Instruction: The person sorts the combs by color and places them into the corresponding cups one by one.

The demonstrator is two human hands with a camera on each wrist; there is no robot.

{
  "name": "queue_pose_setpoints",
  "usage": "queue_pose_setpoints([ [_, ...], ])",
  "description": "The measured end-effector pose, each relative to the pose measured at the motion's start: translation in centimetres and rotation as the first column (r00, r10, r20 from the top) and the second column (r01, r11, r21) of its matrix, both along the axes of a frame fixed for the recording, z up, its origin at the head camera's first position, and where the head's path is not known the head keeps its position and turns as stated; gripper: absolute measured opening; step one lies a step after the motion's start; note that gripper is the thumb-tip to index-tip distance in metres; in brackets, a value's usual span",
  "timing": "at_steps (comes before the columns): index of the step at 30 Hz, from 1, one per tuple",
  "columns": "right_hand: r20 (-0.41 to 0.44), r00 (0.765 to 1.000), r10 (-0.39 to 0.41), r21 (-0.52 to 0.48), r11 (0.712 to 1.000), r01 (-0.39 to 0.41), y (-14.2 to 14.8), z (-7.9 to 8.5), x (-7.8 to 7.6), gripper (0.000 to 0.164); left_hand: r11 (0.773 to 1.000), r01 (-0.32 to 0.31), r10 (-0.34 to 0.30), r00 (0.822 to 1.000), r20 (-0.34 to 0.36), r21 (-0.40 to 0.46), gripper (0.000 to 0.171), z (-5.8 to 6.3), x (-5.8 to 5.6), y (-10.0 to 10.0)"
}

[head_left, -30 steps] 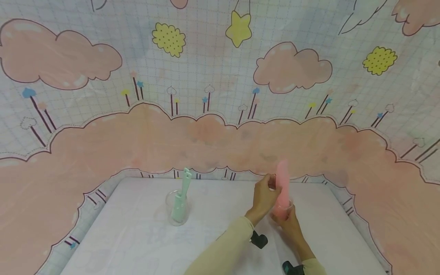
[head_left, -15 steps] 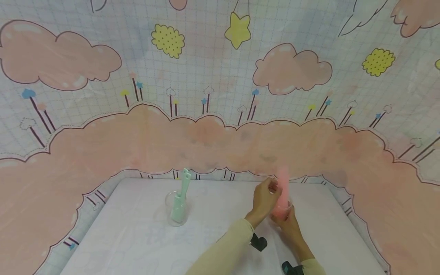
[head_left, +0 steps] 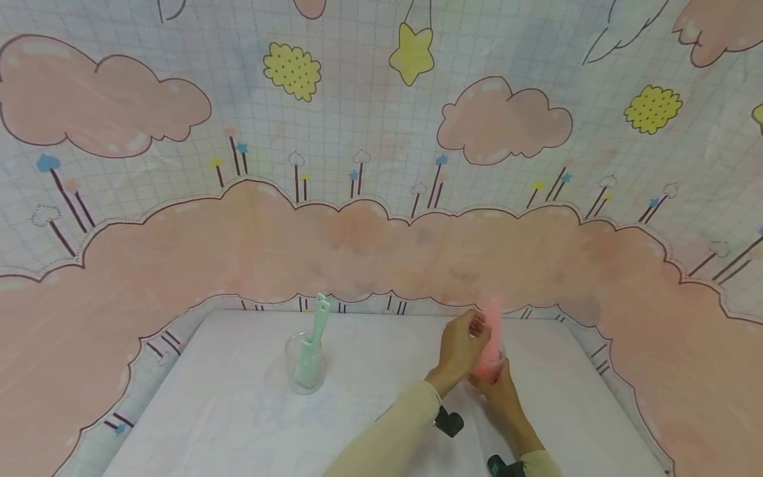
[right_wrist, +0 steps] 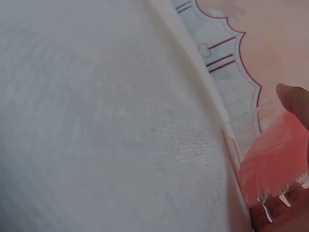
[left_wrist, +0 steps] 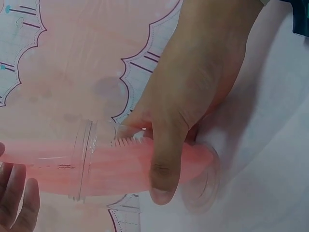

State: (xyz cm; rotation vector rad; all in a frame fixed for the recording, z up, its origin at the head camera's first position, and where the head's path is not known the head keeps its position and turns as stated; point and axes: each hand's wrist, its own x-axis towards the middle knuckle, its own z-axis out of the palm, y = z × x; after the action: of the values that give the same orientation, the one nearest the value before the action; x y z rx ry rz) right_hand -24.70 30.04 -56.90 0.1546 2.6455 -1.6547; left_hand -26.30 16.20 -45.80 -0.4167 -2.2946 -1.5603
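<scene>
My left hand [head_left: 457, 346] pinches a long translucent pink comb-like item [head_left: 493, 323] with a toothed edge. Its lower part stands inside a clear cup [head_left: 502, 362], which my right hand [head_left: 499, 392] grips low down near the table. From the left wrist, the right thumb [left_wrist: 166, 169] lies across the cup wall, and the pink item [left_wrist: 53, 169] sticks out past the cup's rim [left_wrist: 87, 159]; only fingertips of the left hand [left_wrist: 17, 195] show at the edge. In the right wrist view the right hand [right_wrist: 295, 104] is partly cut off beside the pink item [right_wrist: 277, 157].
Another clear cup [head_left: 296, 381] stands left on the white table [head_left: 369, 424], holding a mint-green item [head_left: 311, 354] with a narrow handle leaning up. A printed cloud-patterned cloth [head_left: 357, 252] rises behind the table. Black wrist devices [head_left: 449, 423] sit on both arms.
The pink item has sunk lower into the cup, and its top end now stands lower. My left hand has dropped slightly with it; the right hand stays around the cup.
</scene>
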Motion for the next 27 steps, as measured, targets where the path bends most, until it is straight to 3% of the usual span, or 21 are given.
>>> queue_pose_setpoints([
  [9, -0.009, 1.000, 0.018, 0.027, 0.999, -0.018, 0.4, -0.4, 0.0, 0.112, 0.999, -0.031, 0.031, 0.999, -0.022, -0.014, 0.008, -0.5, 0.5, 0.5],
  [19, -0.019, 0.999, 0.030, 0.011, 0.999, -0.030, 0.9, -0.7, -0.1, 0.109, 0.999, -0.047, 0.047, 0.999, 0.007, 0.000, 0.004, -1.7, 0.5, 1.1],
  [27, -0.011, 1.000, 0.021, 0.018, 1.000, -0.021, 0.7, -0.6, -0.1, 0.112, 0.999, -0.031, 0.029, 0.999, 0.039, 0.043, 0.004, -1.8, 0.6, 0.9],
])
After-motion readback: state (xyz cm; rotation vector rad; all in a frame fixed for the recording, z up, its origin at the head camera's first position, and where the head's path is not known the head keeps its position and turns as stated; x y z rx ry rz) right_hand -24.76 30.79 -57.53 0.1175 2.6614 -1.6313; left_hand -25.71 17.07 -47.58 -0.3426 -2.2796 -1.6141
